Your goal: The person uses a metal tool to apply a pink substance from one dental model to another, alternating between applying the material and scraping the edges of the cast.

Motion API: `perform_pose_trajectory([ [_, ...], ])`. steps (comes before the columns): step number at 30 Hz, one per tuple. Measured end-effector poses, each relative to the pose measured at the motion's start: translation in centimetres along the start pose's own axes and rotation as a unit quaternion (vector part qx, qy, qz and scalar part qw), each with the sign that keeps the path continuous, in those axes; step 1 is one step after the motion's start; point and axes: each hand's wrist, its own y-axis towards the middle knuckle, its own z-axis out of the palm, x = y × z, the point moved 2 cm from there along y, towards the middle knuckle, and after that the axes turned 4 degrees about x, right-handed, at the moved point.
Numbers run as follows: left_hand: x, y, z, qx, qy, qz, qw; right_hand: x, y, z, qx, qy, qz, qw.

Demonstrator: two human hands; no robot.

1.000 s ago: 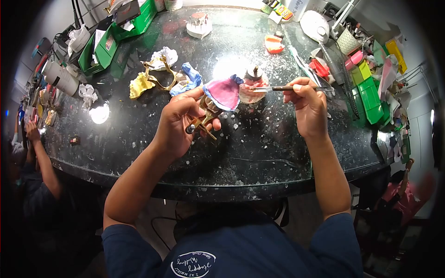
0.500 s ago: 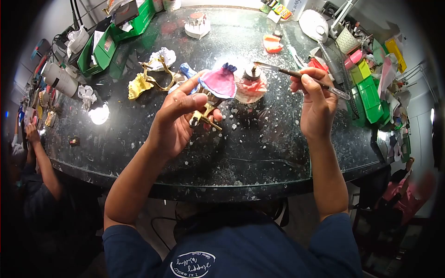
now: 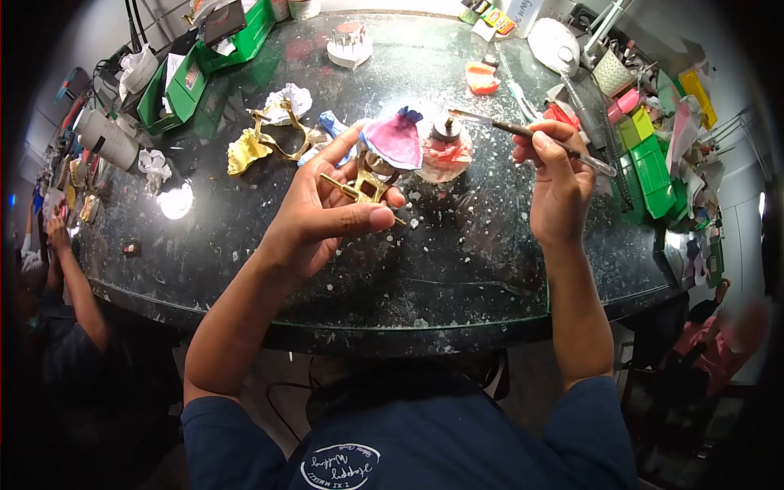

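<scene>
Both forearms angle in over the speckled desk, whose surface runs between them to a curved front edge. Left hand raised, fingers clamped on a brass articulator carrying a fan-shaped pink piece, blue-rimmed. Right hand raised, fingers pinching a slim spatula, blade tip by the burner's top, just beside the pink piece.

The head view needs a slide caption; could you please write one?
Left hand grips a golden frame bearing a pink piece; right hand holds a slim tool near a jar.
</scene>
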Motion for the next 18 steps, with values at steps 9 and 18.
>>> perform_pose_trajectory([
  [9, 0.14, 0.17, -0.56, -0.017, -0.021, 0.006, 1.0, 0.01, -0.01, 0.03, -0.007, 0.001, 0.004, 1.0],
  [18, 0.06, 0.19, -0.62, -0.011, -0.024, 0.003, 1.0, -0.15, 0.03, -0.13, -0.004, -0.003, 0.003, 1.0],
])
